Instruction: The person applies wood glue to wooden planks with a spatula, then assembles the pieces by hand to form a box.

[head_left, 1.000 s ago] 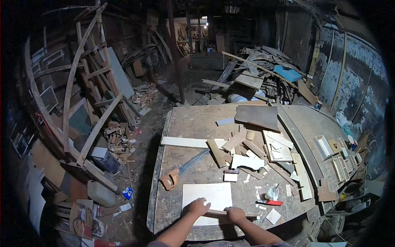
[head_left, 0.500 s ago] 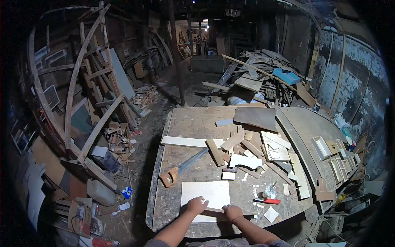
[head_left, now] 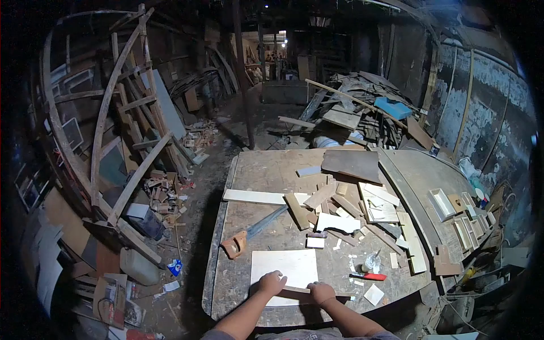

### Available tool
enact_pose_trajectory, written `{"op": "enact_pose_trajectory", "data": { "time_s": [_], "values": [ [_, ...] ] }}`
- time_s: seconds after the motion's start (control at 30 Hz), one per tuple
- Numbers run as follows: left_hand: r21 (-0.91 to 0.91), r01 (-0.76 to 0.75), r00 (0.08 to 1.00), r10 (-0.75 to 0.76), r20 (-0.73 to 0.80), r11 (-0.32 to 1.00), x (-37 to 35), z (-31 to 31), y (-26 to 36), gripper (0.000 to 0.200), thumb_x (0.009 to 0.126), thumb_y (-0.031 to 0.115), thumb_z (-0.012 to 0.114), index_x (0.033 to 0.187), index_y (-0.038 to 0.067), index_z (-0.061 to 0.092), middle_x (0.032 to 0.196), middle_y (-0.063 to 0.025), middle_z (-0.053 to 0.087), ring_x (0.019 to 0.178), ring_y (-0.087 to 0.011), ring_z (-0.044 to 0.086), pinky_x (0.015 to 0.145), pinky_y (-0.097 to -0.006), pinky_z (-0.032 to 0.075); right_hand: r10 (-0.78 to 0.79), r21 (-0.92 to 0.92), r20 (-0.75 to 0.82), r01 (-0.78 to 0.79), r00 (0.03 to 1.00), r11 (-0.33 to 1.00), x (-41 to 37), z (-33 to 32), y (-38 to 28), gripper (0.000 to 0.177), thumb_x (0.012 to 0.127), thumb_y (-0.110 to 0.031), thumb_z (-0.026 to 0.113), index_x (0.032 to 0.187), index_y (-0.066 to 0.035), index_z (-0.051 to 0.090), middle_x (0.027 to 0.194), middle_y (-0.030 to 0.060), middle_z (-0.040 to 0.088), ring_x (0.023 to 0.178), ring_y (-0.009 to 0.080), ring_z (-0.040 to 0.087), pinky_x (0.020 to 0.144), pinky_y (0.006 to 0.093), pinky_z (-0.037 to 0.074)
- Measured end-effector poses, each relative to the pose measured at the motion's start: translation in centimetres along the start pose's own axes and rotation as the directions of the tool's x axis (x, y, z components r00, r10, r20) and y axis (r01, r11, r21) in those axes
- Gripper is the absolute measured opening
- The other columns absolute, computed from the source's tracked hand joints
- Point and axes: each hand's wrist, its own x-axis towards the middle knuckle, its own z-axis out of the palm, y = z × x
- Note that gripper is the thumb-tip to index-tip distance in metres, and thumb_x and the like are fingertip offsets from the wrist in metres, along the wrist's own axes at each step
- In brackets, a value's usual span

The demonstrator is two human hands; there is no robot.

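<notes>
A pale square board [head_left: 292, 264] lies flat at the front of the workbench. Across its lower part runs a narrow wooden strip [head_left: 296, 293], which pokes out past the board on the right. My left hand [head_left: 273, 283] is closed around the strip's left end, over the board. Farther right, my right hand [head_left: 322, 293] grips the strip with curled fingers near the board's right edge. Part of the strip is hidden under both hands. A handsaw [head_left: 249, 231] with a wooden handle rests to the upper left of the board.
Wood offcuts [head_left: 340, 207] are heaped mid-bench, beside a long pale plank [head_left: 255, 196]. Right of my hands are a red-handled tool [head_left: 371, 276], a small clear jar [head_left: 372, 262] and a white square piece [head_left: 373, 294]. Small wooden frames [head_left: 466, 232] sit at the far right.
The camera view has shifted very slightly. Both hands and the strip stay in nearly the same place on the board.
</notes>
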Motion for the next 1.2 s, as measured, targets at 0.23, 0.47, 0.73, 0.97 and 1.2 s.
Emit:
{"op": "enact_pose_trajectory", "data": {
  "time_s": [0.23,0.47,0.73,0.97,1.2],
  "values": [
    [-0.001,-0.008,1.0,0.008,0.0,1.0,-0.3,0.2,-0.2,0.037,0.081,0.042,0.063,0.097,0.009,0.068,0.089,-0.0133,0.07,0.087,-0.0317,0.066,0.078,-0.0428,0.052,0.028,-0.015,0.0,-0.028,1.0,0.999,-0.4,-0.2,-0.5,0.022,0.086,-0.02,0.051,0.1,-0.018,0.068,0.098,0.0085,0.066,0.095,0.0281,0.064,0.079,0.0409,0.052],
    [-0.007,-0.024,1.0,0.024,-0.014,1.0,-1.1,0.0,-0.2,0.036,0.08,0.041,0.064,0.095,0.008,0.068,0.089,-0.0137,0.07,0.086,-0.0319,0.067,0.078,-0.0424,0.052,0.023,0.009,-0.039,-0.023,0.999,1.0,-1.0,0.1,-0.8,0.022,0.085,-0.018,0.051,0.1,-0.017,0.068,0.099,0.0088,0.065,0.097,0.0282,0.062,0.082,0.0403,0.052],
    [-0.034,-0.049,0.997,0.047,-0.057,0.998,-1.6,-0.1,-0.1,0.034,0.079,0.039,0.065,0.092,0.008,0.068,0.089,-0.0139,0.07,0.085,-0.0318,0.067,0.076,-0.0418,0.053,0.02,0.002,-0.051,-0.02,0.999,1.0,-1.5,-0.2,-1.3,0.023,0.084,-0.017,0.054,0.103,-0.016,0.067,0.1,0.0098,0.064,0.098,0.029,0.061,0.083,0.0401,0.051],
    [-0.052,-0.058,0.995,0.054,-0.08,0.997,-1.6,0.4,-0.5,0.033,0.079,0.038,0.066,0.092,0.008,0.068,0.087,-0.0136,0.069,0.083,-0.0319,0.067,0.075,-0.0424,0.053,0.003,-0.016,-0.043,-0.004,0.999,1.0,-1.4,0.1,-1.1,0.023,0.083,-0.017,0.054,0.103,-0.016,0.067,0.102,0.0101,0.064,0.099,0.0297,0.061,0.083,0.0408,0.052],
    [-0.046,-0.048,0.995,0.044,-0.084,0.998,-1.4,0.5,-0.5,0.032,0.079,0.038,0.066,0.093,0.008,0.068,0.086,-0.0138,0.069,0.082,-0.0318,0.067,0.074,-0.0423,0.053,-0.003,-0.023,-0.06,0.001,0.998,1.0,-1.3,0.3,-0.9,0.022,0.084,-0.017,0.054,0.101,-0.015,0.067,0.099,0.0095,0.065,0.097,0.0295,0.062,0.082,0.0398,0.052]
  ]
}}
